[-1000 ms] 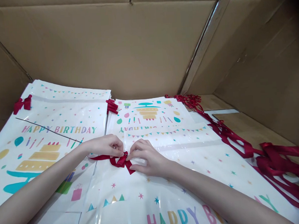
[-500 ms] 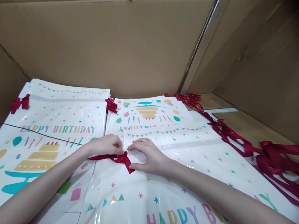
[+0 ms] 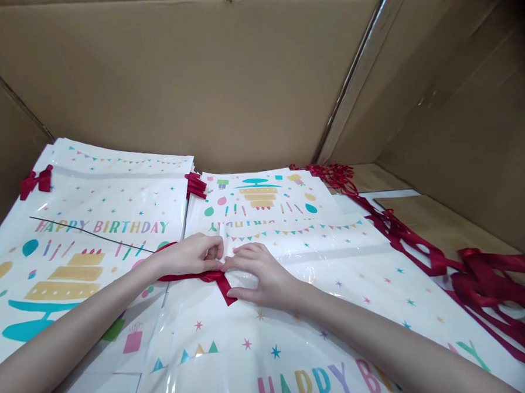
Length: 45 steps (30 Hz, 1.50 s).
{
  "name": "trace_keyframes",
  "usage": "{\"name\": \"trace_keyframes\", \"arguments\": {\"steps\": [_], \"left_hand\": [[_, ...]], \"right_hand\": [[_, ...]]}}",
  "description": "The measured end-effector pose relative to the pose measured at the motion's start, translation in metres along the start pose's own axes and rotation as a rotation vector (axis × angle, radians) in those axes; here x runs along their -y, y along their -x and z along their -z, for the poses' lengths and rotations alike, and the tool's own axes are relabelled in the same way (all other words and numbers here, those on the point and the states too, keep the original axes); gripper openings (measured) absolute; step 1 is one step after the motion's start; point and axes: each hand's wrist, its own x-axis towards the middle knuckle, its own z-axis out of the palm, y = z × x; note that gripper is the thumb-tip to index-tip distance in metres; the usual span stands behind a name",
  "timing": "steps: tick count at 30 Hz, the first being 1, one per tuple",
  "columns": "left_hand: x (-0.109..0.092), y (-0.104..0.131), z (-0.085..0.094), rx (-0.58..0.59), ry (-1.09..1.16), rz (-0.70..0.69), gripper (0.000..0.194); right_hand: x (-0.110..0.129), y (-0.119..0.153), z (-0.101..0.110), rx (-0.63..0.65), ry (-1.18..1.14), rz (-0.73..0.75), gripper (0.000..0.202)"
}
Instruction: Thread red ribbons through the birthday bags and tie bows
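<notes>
At the left edge of a printed plastic sheet (image 3: pixel 304 311), my left hand (image 3: pixel 197 255) is closed with its fingertips pinched over a dark red ribbon (image 3: pixel 226 289). My right hand (image 3: pixel 260 276) touches the same spot from the right, its fingertips almost meeting the left ones, thumb spread lower beside the ribbon's tail. Part of the ribbon loops out to the left under my left hand. A thin dark strand (image 3: pixel 90 232) runs from near my left wrist across the left stack. What lies between the fingertips is hidden.
A stack of printed birthday sheets (image 3: pixel 112 192) with red bows lies at the left. Behind my hands is an upside-down printed sheet (image 3: pixel 284 204). Tangled red ribbons (image 3: pixel 491 284) lie along the right. Cardboard walls (image 3: pixel 194 77) rise behind and at the sides.
My left hand has moved slightly right and up, with its fingers now over the ribbon's knot area. The dark strand's far end has shifted right. My right hand has barely moved.
</notes>
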Motion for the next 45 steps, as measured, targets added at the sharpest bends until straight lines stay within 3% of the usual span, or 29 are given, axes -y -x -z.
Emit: {"name": "trace_keyframes", "arguments": {"steps": [7, 12, 18, 25, 30, 34, 40, 45], "left_hand": [[0.005, 0.001, 0.006, 0.074, -0.103, -0.034, 0.020], [0.009, 0.006, 0.016, 0.030, -0.270, -0.092, 0.011], [0.014, 0.011, 0.026, 0.128, -0.368, 0.049, 0.011], [0.006, 0.012, 0.018, 0.165, -0.416, 0.045, 0.012], [-0.001, 0.006, 0.007, 0.085, -0.395, -0.026, 0.016], [0.001, 0.006, 0.012, 0.063, -0.386, -0.012, 0.015], [0.013, 0.016, 0.033, 0.202, -0.389, 0.168, 0.014], [0.010, 0.020, 0.035, 0.261, -0.399, 0.124, 0.018]], "right_hand": [[0.000, 0.001, 0.000, 0.003, 0.018, 0.015, 0.032], [0.002, 0.000, 0.001, 0.028, 0.026, 0.003, 0.031], [0.001, 0.000, -0.001, 0.019, 0.022, 0.010, 0.033], [0.000, 0.001, -0.002, 0.026, 0.043, 0.018, 0.036], [0.000, 0.002, -0.001, 0.036, 0.057, 0.024, 0.038], [0.000, 0.002, 0.001, 0.046, 0.064, 0.022, 0.039], [0.002, 0.001, 0.001, 0.055, 0.054, 0.013, 0.040], [0.001, 0.001, 0.000, 0.044, 0.062, 0.021, 0.040]]}}
